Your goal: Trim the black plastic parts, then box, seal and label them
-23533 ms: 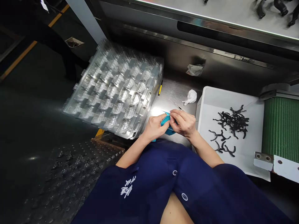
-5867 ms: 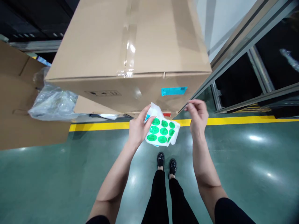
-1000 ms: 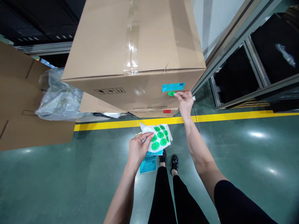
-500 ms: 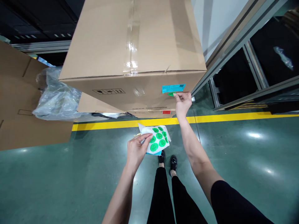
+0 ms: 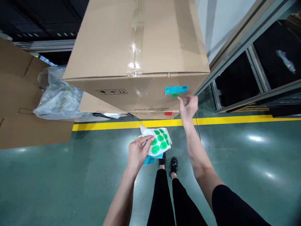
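Note:
My left hand (image 5: pixel 140 151) pinches a white sticker sheet (image 5: pixel 150 132) that bears several round green stickers. Under it, blue labels (image 5: pixel 149 160) stick out. A large taped cardboard box (image 5: pixel 105 59) stands before me. On its front side a blue label (image 5: pixel 176 90) is stuck, and a green round sticker (image 5: pixel 174 95) sits just below that label. My right hand (image 5: pixel 189 107) is just off the box front, right of the green sticker, its thumb and fingers apart and holding nothing.
Below the big box shows another box with a red label (image 5: pixel 168 113). Clear plastic wrap (image 5: pixel 58 97) and a cardboard sheet (image 5: pixel 28 103) lie at the left. A metal frame (image 5: pixel 249 25) rises at the right. A yellow line (image 5: pixel 113 125) crosses the green floor.
My right hand has let go of the green sticker, which now lies flat on the box, and has drawn back to the right and down. More of the blue labels shows under the sheet.

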Demonstrator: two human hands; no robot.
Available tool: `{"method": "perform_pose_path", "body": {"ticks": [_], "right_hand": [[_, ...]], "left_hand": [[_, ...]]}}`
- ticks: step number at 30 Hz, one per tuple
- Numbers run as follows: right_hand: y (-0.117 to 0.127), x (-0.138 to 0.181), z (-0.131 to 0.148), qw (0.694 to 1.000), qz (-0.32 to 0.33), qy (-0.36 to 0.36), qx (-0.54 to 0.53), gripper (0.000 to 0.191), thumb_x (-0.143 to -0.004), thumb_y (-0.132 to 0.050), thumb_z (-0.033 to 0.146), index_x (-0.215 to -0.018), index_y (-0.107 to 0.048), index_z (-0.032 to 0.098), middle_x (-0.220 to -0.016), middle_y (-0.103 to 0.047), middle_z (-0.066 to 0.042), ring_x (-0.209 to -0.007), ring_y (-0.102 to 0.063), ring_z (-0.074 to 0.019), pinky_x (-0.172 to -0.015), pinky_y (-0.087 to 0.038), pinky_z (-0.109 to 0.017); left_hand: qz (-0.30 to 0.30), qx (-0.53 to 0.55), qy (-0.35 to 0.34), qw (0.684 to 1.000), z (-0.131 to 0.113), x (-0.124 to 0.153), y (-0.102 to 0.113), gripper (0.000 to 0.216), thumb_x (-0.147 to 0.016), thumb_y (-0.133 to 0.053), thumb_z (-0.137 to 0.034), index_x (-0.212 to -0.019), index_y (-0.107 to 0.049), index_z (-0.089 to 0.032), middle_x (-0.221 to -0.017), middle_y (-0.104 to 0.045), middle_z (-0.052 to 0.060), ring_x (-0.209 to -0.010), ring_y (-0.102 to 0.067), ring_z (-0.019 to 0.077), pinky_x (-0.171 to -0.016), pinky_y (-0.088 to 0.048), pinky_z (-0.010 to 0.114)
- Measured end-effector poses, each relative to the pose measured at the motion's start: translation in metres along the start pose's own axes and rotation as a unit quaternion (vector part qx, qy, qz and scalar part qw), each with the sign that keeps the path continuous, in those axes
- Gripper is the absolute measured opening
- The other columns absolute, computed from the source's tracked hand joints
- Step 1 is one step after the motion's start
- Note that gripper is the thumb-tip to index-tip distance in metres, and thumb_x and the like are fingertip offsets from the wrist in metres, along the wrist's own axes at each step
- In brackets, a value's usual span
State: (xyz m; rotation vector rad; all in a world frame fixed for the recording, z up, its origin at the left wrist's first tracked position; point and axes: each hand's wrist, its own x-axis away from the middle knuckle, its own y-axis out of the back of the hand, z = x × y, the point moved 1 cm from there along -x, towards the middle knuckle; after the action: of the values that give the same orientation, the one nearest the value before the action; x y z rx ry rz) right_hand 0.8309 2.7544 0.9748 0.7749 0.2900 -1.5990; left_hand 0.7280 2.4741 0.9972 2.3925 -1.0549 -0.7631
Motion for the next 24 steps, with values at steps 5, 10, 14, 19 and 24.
{"method": "perform_pose_path", "body": {"ticks": [5, 10, 14, 19, 24], "right_hand": [[-0.011, 0.010, 0.013, 0.984, 0.158, 0.063, -0.054, 0.022, -0.095, -0.054, 0.038, -0.092, -0.072, 0.025, -0.101, -0.074, -0.006, -0.102, -0.067, -0.0228, -0.094, -0.055, -0.041], [-0.023, 0.008, 0.026, 0.961, 0.213, -0.010, -0.174, 0.026, -0.091, -0.058, 0.039, -0.107, -0.074, 0.025, -0.099, -0.075, -0.004, -0.089, -0.070, -0.0180, -0.082, -0.058, -0.034], [-0.036, 0.009, 0.030, 0.923, 0.275, -0.114, -0.246, 0.033, -0.089, -0.058, 0.042, -0.111, -0.073, 0.022, -0.081, -0.072, -0.001, -0.073, -0.066, -0.0136, -0.071, -0.056, -0.029], [-0.028, 0.017, 0.037, 0.902, 0.327, -0.136, -0.247, 0.035, -0.080, -0.067, 0.039, -0.108, -0.076, 0.021, -0.074, -0.072, 0.001, -0.069, -0.065, -0.0129, -0.070, -0.055, -0.029], [0.006, -0.021, 0.026, 0.893, 0.189, -0.169, -0.373, 0.031, -0.071, -0.073, 0.043, -0.095, -0.073, 0.023, -0.081, -0.073, -0.001, -0.064, -0.061, -0.0119, -0.059, -0.051, -0.027]], "left_hand": [[0.001, 0.004, 0.004, 1.000, -0.003, 0.002, 0.003, 0.020, -0.093, -0.067, -0.040, -0.091, -0.084, -0.029, -0.094, -0.081, 0.001, -0.088, -0.078, 0.0255, -0.080, -0.063, 0.034], [-0.003, 0.005, -0.001, 1.000, -0.004, 0.005, 0.010, 0.019, -0.093, -0.067, -0.040, -0.090, -0.084, -0.029, -0.092, -0.081, 0.001, -0.086, -0.078, 0.0253, -0.079, -0.063, 0.034], [-0.008, 0.004, -0.001, 1.000, -0.004, 0.008, 0.016, 0.018, -0.092, -0.069, -0.039, -0.092, -0.084, -0.030, -0.093, -0.081, 0.001, -0.088, -0.078, 0.0258, -0.081, -0.064, 0.035], [-0.030, 0.032, 0.027, 0.999, -0.003, 0.015, 0.024, 0.016, -0.089, -0.071, -0.039, -0.089, -0.084, -0.030, -0.091, -0.081, 0.001, -0.086, -0.078, 0.0252, -0.080, -0.064, 0.035], [-0.057, 0.100, 0.084, 0.990, -0.009, 0.022, 0.041, 0.016, -0.083, -0.075, -0.043, -0.086, -0.084, -0.030, -0.092, -0.081, 0.002, -0.088, -0.078, 0.0254, -0.082, -0.064, 0.035]]}}
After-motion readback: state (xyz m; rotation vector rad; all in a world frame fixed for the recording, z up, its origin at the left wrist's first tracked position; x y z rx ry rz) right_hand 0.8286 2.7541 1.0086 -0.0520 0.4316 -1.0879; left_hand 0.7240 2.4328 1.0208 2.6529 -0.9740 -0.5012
